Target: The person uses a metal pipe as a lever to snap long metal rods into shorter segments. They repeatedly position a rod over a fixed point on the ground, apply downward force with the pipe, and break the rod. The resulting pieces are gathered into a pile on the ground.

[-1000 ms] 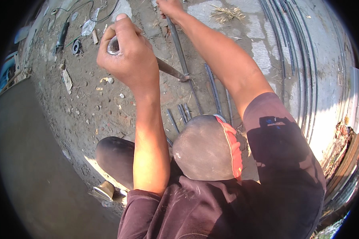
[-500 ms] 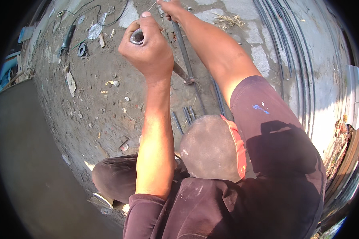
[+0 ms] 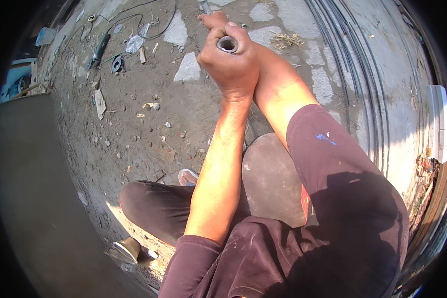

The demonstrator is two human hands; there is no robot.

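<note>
Dirt ground (image 3: pixel 149 141) fills most of my view, w/ a smooth grey slab (image 3: pixel 39 188) down the L edge. My dark shirt (image 3: pixel 263 265) takes up the bottom, and L knee (image 3: pixel 146 201) and R knee (image 3: pixel 268 184) are bent up in front of me. Long dark bars (image 3: pixel 331 31) lie on the R side, running away from me, roughly side by side. Pale flat stones (image 3: pixel 188 68) are set in the dirt, one nr the L of my hands.

L hand (image 3: pixel 228 62) is a tight fist wrapped right around a metal pipe (image 3: pixel 227 44), thumb sticking up past the rim. Pipe's at upper centre, open round end aimed up at my eyes; I see the ring almost face-on, so its long axis runs abt along my line of sight, down thru the fist. Rest of it is hidden below the hand.

R hand (image 3: pixel 214 20) is just beyond, its wrist passing behind the L fist; fingers look curled by a grey bar (image 3: pixel 205 7), but w/ the fist in the way I can't tell how closed they are or if they've got hold of it.

Off to the L: dark power tool (image 3: pixel 101 47), clear plastic bag (image 3: pixel 135 44), dark disc (image 3: pixel 117 64) close by. Only marking nr me: a small blue-and-white smear (image 3: pixel 326 138) on my R sleeve, shapeless, like paint.
</note>
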